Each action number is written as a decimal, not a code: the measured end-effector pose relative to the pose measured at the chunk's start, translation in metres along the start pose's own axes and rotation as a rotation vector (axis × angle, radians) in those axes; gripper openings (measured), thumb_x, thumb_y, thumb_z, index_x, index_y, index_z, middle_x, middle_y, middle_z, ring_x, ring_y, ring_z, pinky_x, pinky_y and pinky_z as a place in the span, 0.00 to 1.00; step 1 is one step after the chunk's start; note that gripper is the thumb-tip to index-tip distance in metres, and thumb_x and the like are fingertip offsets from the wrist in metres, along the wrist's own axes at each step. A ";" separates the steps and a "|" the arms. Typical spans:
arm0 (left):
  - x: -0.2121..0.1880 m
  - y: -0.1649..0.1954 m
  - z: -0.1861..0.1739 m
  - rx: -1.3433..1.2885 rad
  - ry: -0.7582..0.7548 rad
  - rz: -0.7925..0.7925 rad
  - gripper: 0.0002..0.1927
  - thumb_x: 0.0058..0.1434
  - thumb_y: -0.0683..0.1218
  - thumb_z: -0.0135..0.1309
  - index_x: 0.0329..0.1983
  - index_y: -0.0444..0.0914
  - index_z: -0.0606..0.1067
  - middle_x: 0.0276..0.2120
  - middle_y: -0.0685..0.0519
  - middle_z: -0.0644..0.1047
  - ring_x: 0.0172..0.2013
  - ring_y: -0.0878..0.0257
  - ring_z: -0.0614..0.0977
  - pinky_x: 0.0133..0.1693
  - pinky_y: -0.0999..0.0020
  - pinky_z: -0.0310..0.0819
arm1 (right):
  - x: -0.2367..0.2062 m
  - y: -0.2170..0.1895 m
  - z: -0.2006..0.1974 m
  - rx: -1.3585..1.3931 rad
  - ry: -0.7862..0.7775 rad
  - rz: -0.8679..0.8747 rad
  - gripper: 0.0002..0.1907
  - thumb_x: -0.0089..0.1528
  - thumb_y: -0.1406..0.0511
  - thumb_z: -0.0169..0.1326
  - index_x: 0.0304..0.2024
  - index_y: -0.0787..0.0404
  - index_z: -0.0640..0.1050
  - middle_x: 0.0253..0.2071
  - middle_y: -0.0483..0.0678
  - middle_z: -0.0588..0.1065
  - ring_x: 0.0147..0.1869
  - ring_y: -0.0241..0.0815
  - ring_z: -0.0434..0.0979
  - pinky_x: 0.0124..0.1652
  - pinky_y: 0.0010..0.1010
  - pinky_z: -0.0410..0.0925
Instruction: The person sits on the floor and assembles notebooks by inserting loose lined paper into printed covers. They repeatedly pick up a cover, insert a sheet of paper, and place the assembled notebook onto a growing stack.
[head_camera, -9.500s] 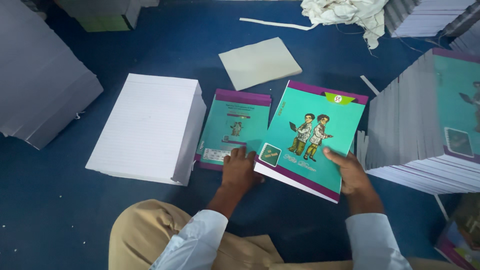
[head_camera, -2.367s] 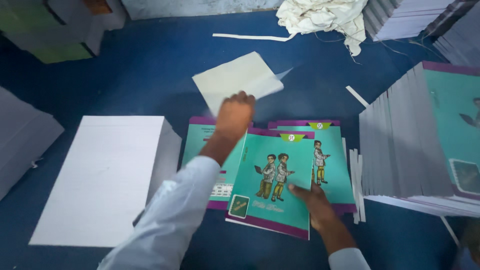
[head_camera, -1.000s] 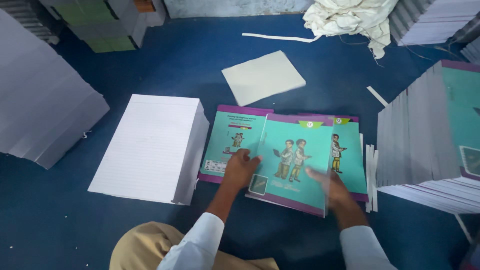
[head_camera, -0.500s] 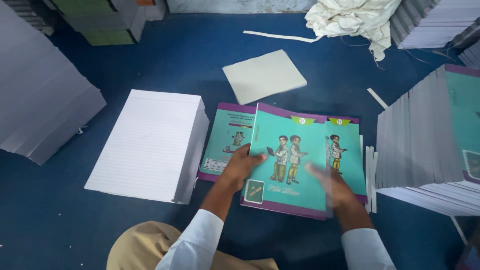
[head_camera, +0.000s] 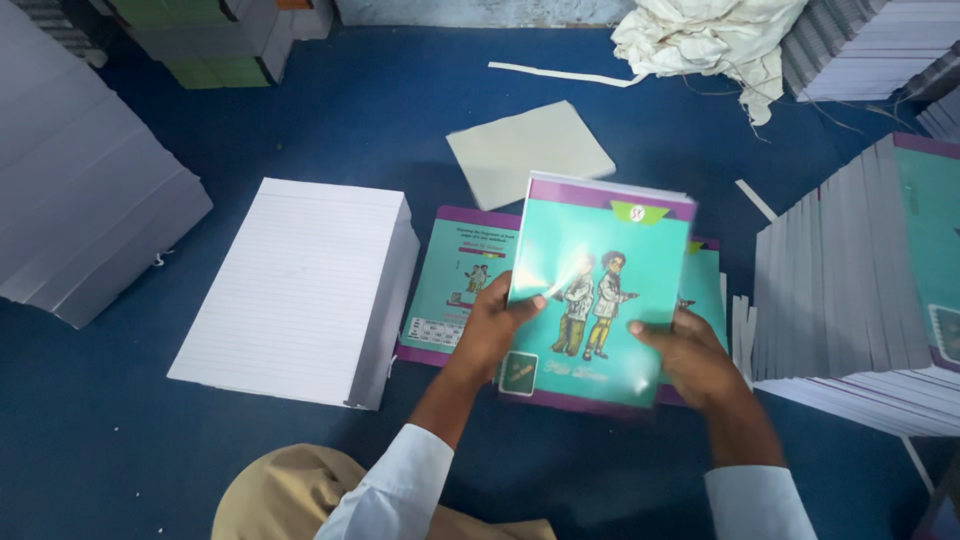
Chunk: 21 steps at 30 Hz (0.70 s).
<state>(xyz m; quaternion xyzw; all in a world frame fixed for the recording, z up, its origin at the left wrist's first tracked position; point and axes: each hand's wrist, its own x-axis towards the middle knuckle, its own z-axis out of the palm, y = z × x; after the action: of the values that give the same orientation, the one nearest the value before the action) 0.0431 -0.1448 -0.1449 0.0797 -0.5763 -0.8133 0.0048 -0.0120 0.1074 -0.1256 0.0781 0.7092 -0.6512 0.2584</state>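
Observation:
I hold a thin teal notebook (head_camera: 595, 290) with a purple border and a drawing of two children, tilted up off the floor. My left hand (head_camera: 497, 325) grips its lower left edge. My right hand (head_camera: 692, 360) grips its lower right part. Under it an opened teal cover (head_camera: 455, 285) lies flat on the blue floor, its right half mostly hidden by the lifted notebook.
A thick stack of ruled white paper (head_camera: 305, 285) sits to the left. A slanted pile of finished notebooks (head_camera: 860, 300) rises at the right. A loose beige sheet (head_camera: 528, 152) lies beyond, white cloth (head_camera: 710, 40) at the back, grey paper stacks (head_camera: 80, 220) far left.
The notebook that lay on the cover under both hands has been lifted and tipped upright in both hands. Earlier, my left hand reached to the beige sheet and came back.

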 end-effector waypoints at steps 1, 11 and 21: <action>-0.001 0.001 0.002 0.020 0.001 0.027 0.15 0.64 0.41 0.56 0.54 0.34 0.76 0.44 0.50 0.80 0.44 0.62 0.81 0.47 0.64 0.78 | 0.000 -0.001 0.001 -0.040 0.024 -0.058 0.27 0.59 0.67 0.57 0.61 0.68 0.72 0.55 0.60 0.78 0.58 0.55 0.79 0.58 0.47 0.70; -0.004 0.007 0.019 0.221 0.186 0.121 0.15 0.65 0.43 0.56 0.55 0.37 0.74 0.42 0.53 0.80 0.44 0.64 0.78 0.49 0.65 0.74 | -0.004 -0.001 0.016 -0.322 0.250 -0.460 0.21 0.61 0.65 0.58 0.57 0.64 0.77 0.50 0.55 0.80 0.54 0.46 0.79 0.54 0.40 0.70; -0.005 -0.017 0.008 0.226 0.145 0.278 0.19 0.68 0.44 0.53 0.61 0.35 0.71 0.50 0.48 0.79 0.52 0.60 0.78 0.55 0.64 0.72 | 0.000 0.022 0.027 -0.214 0.284 -0.434 0.25 0.64 0.65 0.57 0.62 0.64 0.70 0.52 0.58 0.77 0.56 0.48 0.79 0.53 0.38 0.73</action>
<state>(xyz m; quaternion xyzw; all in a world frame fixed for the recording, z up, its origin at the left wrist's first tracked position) 0.0482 -0.1315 -0.1580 0.0578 -0.6674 -0.7272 0.1497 0.0049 0.0841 -0.1457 -0.0127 0.8031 -0.5954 0.0179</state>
